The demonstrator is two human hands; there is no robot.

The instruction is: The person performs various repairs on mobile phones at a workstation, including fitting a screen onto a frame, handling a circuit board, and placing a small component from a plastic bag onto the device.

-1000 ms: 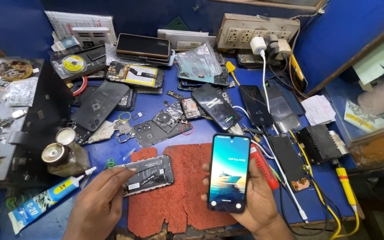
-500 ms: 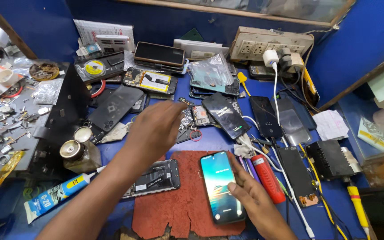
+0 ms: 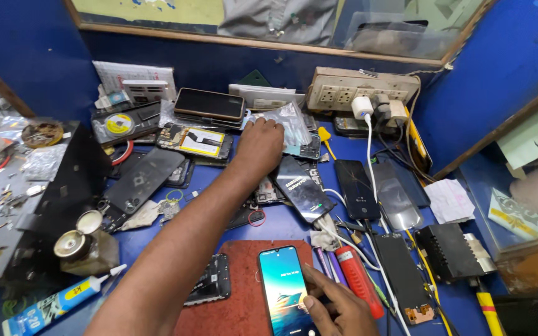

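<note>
My left hand (image 3: 258, 143) is stretched far across the blue bench, fingers bent onto a clear plastic bag (image 3: 287, 121) and the phone parts beneath it. Whether it grips anything I cannot make out. My right hand (image 3: 334, 305) rests at the near edge, thumb and fingers on a phone with a lit screen (image 3: 283, 289) that lies on a red mat (image 3: 231, 298). An opened phone body (image 3: 212, 280) lies on the mat's left side, untouched, partly under my left forearm.
Several phones and screens cover the bench, among them a dark phone (image 3: 303, 190) and a cracked one (image 3: 356, 186). A power strip (image 3: 359, 90) with a white charger stands at the back. A small metal-capped bottle (image 3: 85, 246) and a glue tube (image 3: 57, 302) sit left. A red screwdriver (image 3: 356, 277) lies right.
My left hand let go of the opened phone body and reached forward to the back of the bench. My right hand lowered the lit phone onto the red mat.
</note>
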